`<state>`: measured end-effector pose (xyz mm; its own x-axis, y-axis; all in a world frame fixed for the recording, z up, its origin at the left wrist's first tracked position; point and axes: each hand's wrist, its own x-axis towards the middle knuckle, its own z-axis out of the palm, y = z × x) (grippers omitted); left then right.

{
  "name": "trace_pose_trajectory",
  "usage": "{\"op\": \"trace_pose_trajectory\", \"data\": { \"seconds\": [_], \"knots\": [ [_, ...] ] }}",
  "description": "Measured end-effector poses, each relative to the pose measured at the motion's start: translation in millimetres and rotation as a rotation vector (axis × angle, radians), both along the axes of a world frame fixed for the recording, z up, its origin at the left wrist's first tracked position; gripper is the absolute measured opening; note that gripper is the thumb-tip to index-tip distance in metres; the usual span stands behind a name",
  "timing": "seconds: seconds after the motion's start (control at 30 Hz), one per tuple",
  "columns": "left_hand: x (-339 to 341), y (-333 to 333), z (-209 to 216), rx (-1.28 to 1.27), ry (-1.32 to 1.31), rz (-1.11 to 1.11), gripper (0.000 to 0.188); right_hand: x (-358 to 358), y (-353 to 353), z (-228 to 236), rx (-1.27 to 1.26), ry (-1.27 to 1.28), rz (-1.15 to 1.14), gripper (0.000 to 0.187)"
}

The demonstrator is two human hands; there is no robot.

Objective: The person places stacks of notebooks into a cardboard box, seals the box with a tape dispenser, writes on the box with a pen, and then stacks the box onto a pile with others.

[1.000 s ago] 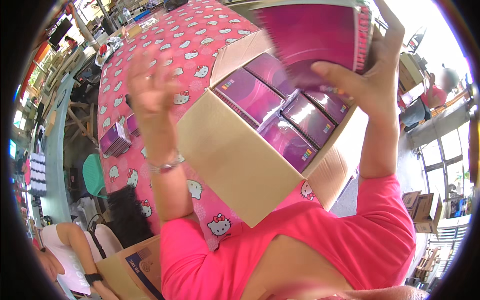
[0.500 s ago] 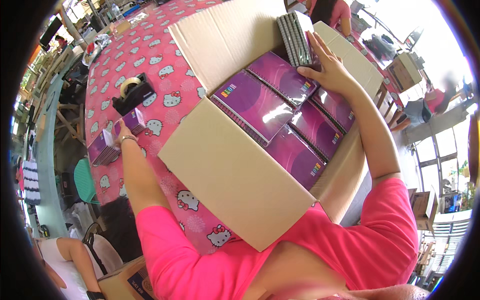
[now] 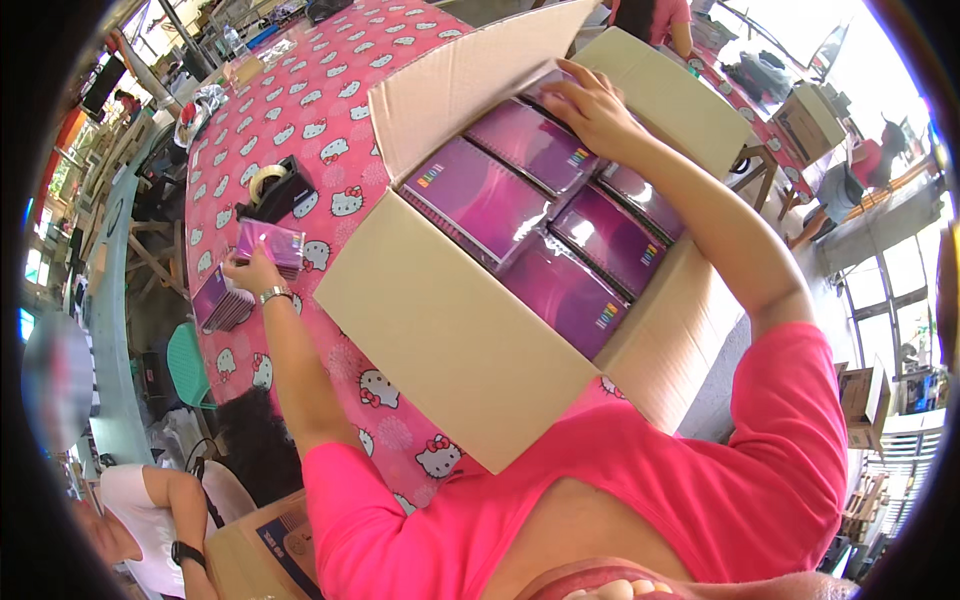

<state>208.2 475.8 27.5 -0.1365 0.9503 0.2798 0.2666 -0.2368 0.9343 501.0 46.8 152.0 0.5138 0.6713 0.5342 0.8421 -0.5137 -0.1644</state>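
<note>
In front of me stands an open cardboard box [image 3: 450, 325], filled with shrink-wrapped packs of purple spiral notebooks [image 3: 480, 200]. My right hand [image 3: 595, 112] reaches into its far end, fingers bent over a pack of notebooks [image 3: 540, 82] tucked beside the far flap. Part of that pack is hidden by the hand. Over on the table to the left, my left hand [image 3: 255, 268] grips a small stack of wrapped purple notebooks [image 3: 275, 240], thumb on top. Just beneath that hand, another notebook stack [image 3: 220, 303] rests near the table edge.
A black tape dispenser [image 3: 276, 190] sits past my left hand on the pink patterned tablecloth [image 3: 330, 125]. The box flaps [image 3: 470, 75] stand spread. At lower left a seated person [image 3: 160, 510] is beside another carton [image 3: 255, 550]. A green stool [image 3: 188, 365] stands left of the table.
The notebook pack that stood upright under my right hand is now lowered into the box's far end. My left hand has lifted its notebook stack slightly and turned it.
</note>
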Motion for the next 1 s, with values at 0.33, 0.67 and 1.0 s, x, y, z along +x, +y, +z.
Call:
{"op": "trace_pose_trajectory", "data": {
  "seconds": [0.33, 0.67, 1.0],
  "knots": [
    [-9.1, -254.5, 215.6, 0.232, -0.949, -0.543, 0.037, -144.8, -14.0, 103.7, 0.646, 0.819, 0.860, 0.074],
    [-4.5, -174.0, 149.5, 0.285, -0.305, -1.018, 0.049, -140.1, -77.9, 77.8, 0.274, 0.929, 0.314, 0.047],
    [-177.1, 233.4, -76.6, -0.578, -0.614, -0.661, 0.084, -156.1, -79.9, 56.8, 0.012, 0.556, 0.418, 0.078]
  ]
}}
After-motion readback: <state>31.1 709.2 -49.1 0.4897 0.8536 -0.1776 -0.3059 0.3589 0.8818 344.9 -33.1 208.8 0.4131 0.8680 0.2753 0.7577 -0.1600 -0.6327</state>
